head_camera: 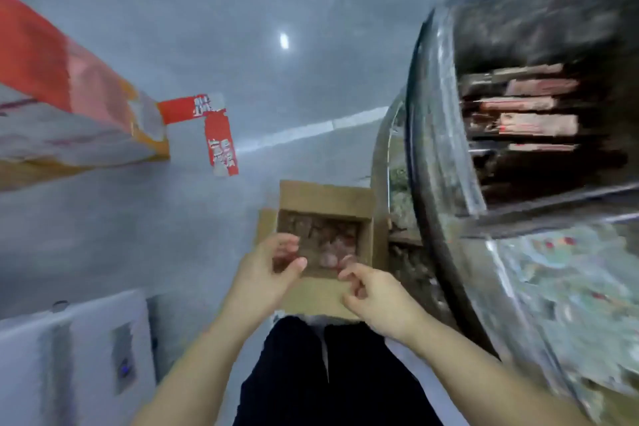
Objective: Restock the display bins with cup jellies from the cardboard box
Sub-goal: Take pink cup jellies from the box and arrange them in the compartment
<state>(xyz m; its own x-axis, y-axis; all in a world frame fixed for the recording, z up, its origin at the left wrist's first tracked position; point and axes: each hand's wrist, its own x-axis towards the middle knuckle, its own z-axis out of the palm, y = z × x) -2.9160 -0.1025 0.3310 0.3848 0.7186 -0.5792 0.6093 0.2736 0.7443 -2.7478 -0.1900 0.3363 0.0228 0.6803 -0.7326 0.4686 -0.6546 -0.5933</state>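
An open cardboard box (pixel 325 195) sits on the grey floor in front of my legs, flaps folded out. Pinkish cup jellies (pixel 328 239) lie inside it, blurred. My left hand (pixel 266 270) hovers over the box's near left corner with fingers loosely curved and nothing visibly in it. My right hand (pixel 373 294) is above the near right flap, fingers curled inward; whether it holds a jelly is unclear. Clear curved display bins (pixel 539 270) stand to the right of the box, the lower one showing pale green and red packets.
A red and orange display stand (pixel 79 114) juts in from the left. Red floor stickers (pixel 214 128) lie beyond the box. A white unit (pixel 86 349) stands at lower left. An upper bin (pixel 525 114) holds dark and pink packets. Grey floor stretches ahead.
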